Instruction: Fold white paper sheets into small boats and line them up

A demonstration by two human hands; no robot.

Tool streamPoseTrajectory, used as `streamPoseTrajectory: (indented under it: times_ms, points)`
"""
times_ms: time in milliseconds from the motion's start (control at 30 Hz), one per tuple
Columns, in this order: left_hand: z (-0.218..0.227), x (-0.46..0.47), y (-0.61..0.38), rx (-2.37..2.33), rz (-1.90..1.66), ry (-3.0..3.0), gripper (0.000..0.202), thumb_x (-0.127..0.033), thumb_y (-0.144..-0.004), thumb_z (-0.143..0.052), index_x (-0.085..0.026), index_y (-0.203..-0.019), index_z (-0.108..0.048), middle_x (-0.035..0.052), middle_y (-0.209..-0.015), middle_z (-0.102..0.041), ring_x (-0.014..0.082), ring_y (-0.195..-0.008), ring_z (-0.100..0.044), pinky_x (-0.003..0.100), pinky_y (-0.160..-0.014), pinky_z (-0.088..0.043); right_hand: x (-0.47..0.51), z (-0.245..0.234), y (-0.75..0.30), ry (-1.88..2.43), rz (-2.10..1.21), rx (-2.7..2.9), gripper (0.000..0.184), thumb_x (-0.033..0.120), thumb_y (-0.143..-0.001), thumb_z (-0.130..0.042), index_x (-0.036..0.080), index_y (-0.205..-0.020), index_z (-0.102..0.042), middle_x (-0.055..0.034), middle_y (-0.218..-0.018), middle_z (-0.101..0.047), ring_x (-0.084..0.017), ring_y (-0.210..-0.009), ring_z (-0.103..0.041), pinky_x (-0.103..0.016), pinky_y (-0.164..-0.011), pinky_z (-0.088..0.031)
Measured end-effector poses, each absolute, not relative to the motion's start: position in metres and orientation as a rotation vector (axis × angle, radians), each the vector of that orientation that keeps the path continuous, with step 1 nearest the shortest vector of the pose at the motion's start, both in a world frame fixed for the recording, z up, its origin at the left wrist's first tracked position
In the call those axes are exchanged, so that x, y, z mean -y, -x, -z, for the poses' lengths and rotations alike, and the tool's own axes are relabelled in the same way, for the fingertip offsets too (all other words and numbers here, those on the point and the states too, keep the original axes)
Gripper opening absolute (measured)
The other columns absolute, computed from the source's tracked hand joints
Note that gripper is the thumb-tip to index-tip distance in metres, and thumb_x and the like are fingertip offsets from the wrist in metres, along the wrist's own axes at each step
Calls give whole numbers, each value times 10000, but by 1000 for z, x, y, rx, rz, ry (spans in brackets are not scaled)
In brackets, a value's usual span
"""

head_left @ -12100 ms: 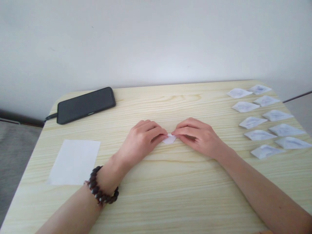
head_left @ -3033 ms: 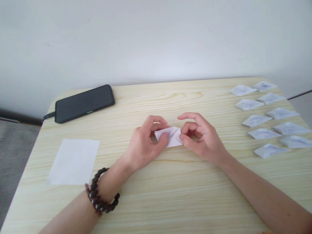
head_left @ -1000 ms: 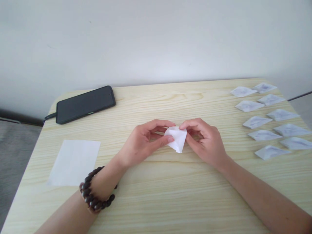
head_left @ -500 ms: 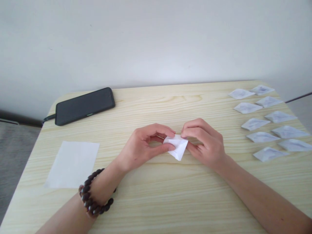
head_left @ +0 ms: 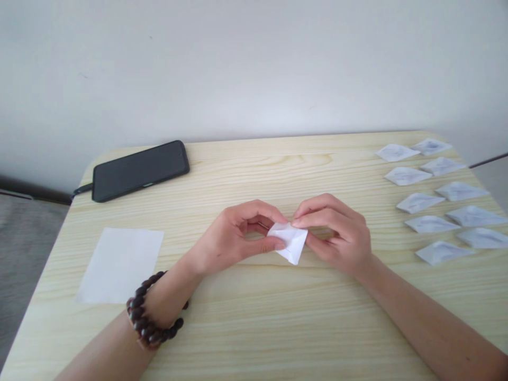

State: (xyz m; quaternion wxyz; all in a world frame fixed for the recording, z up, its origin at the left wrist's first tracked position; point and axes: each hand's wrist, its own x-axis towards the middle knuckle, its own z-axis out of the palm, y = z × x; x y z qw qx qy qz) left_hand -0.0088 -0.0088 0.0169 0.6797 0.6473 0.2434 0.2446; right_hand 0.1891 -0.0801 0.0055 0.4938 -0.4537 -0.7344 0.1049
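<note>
A small folded piece of white paper (head_left: 292, 242) is held just above the middle of the light wooden table (head_left: 254, 328). My left hand (head_left: 234, 235) pinches its left side between thumb and fingers; a dark bead bracelet (head_left: 151, 317) sits on that wrist. My right hand (head_left: 337, 233) pinches the paper's right side, fingers curled over its top edge. The paper's lower corner points down toward the table.
A black phone (head_left: 139, 169) with a cable lies at the back left. A flat white sheet (head_left: 121, 264) rests at the left. Several folded white paper shapes (head_left: 431, 203) lie in two rows at the right edge. A pale wall stands behind the table.
Over the last second the hands and the folded paper have stayed almost in place; the fingers of both hands have closed a little tighter around the paper's upper edge.
</note>
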Motion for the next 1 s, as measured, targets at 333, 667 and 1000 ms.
streamPoseTrajectory:
  times_ms: [333,667,1000]
  points:
    - [-20,12,6,-642,-486,-1294,189,-233,-728,-797,-149,-884,-731,49,-790,-749,158,-716,-707,260,-685,-602,83,-6,-184,1100,-187,1755,114,139,-812,-695,241,-832,-649,-21,-811,-657,-140,-702,-636,-272,-594,-520]
    - [-18,14,3,-639,-493,-1408,178,-158,-745,-765,-166,-913,-707,14,-824,-737,122,-762,-691,213,-726,-565,80,-3,-187,1127,-492,1679,154,91,-772,-689,227,-810,-630,-18,-854,-622,-148,-769,-614,-293,-674,-508]
    - [-17,13,6,-649,-465,-1451,254,-200,-730,-788,-142,-951,-676,12,-891,-722,104,-813,-683,186,-779,-548,80,-3,-189,1028,-507,1750,170,47,-792,-669,201,-846,-625,-17,-885,-604,-111,-788,-597,-244,-673,-485]
